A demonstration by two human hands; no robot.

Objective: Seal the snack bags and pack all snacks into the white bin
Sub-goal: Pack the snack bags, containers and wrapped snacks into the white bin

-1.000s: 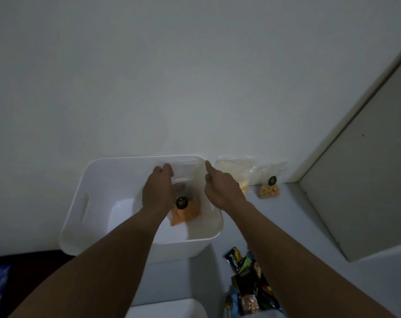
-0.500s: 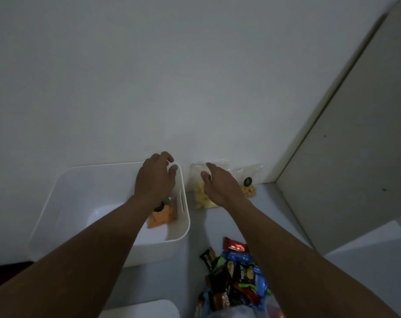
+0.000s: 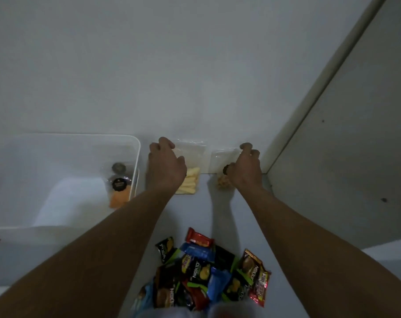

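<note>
At the middle of the frame we see a clear snack bag of pale sticks [image 3: 190, 180] standing against the wall [image 3: 149, 65], and our left hand [image 3: 166, 167] lies over its left side, fingers curled at its top edge; whether they pinch the bag we cannot tell. Just to the right stands a second clear bag of small round snacks [image 3: 221, 166], and our right hand [image 3: 245, 169] covers its right side with fingers bent at its top corner; again the grip itself is hidden. The two hands are well apart, one on each bag. At the left of the frame sits the white bin [image 3: 138, 152], just beside the stick bag, and inside it, against its right wall, leans a clear bag of orange snacks [image 3: 119, 196] with a dark round label. At the bottom centre lies a heap of small wrapped snacks [image 3: 206, 271] in red, blue, black and green on the pale surface [image 3: 218, 214]. A door [image 3: 355, 134] fills the right side.
</note>
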